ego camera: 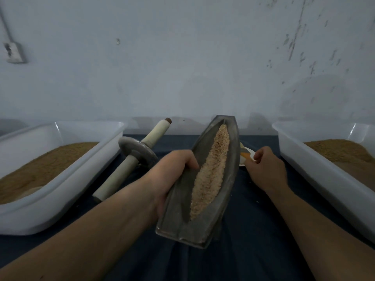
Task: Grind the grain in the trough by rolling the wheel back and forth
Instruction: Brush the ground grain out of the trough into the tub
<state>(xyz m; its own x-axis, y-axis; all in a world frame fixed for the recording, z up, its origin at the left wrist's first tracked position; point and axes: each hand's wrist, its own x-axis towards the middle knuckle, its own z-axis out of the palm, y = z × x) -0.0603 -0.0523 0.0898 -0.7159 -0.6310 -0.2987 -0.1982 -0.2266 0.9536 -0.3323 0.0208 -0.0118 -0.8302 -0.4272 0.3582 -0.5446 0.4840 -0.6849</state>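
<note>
A grey metal boat-shaped trough [178, 216] lies slantwise in the middle, with a long strip of pale ground grain [211, 171] in its groove. My left hand [172, 171] grips the trough's left rim, thumb over the edge. The grinding wheel [140, 154], a grey disc on a pale wooden axle, lies on the cloth to the left of the trough, untouched. My right hand [265, 169] is to the right of the trough, fingers curled round an orange-handled tool [246, 156] whose far end is hidden behind the trough.
A white plastic tub [60, 179] holding brown grain stands at the left. A second white tub [324, 159] with brown grain stands at the right. Dark blue cloth [253, 230] covers the table. A pale wall rises close behind.
</note>
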